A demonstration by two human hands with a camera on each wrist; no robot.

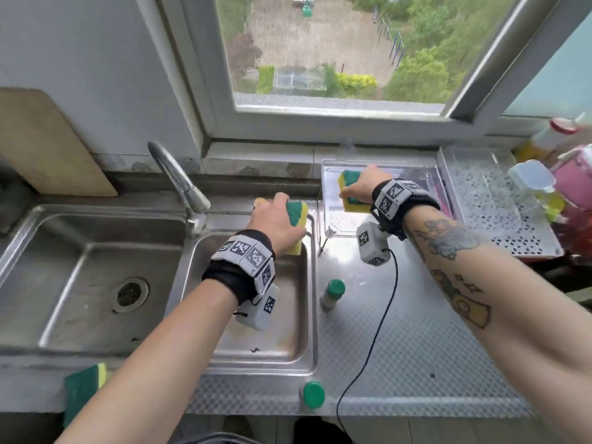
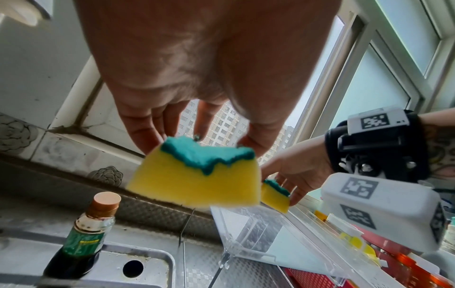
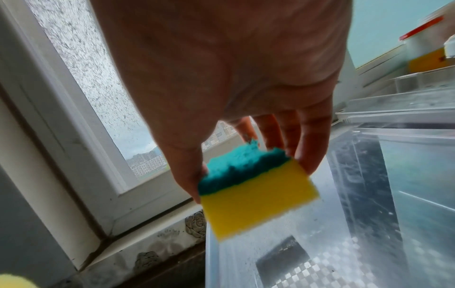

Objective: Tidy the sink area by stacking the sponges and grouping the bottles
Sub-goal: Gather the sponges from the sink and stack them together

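My left hand [image 1: 278, 216] grips a yellow sponge with a green scouring face [image 1: 298, 225] above the small sink basin; the same sponge [image 2: 197, 175] hangs from its fingertips in the left wrist view. My right hand [image 1: 358, 189] pinches a second yellow-green sponge [image 1: 350, 190] over a clear plastic tray [image 1: 333, 225]; in the right wrist view that sponge [image 3: 256, 194] hangs just above the tray floor. A third sponge [image 1: 84, 389] lies at the counter's front left edge. Two green-capped bottles [image 1: 333, 293] [image 1: 312, 395] stand on the counter. A dark sauce bottle [image 2: 86, 233] stands by the basin rim.
A double steel sink [image 1: 77, 283] with a faucet [image 1: 179, 184] fills the left. A perforated rack [image 1: 499, 200] to the right holds more bottles [image 1: 573, 184]. A wooden board [image 1: 48, 145] leans on the wall. A black cable [image 1: 374, 331] crosses the patterned counter.
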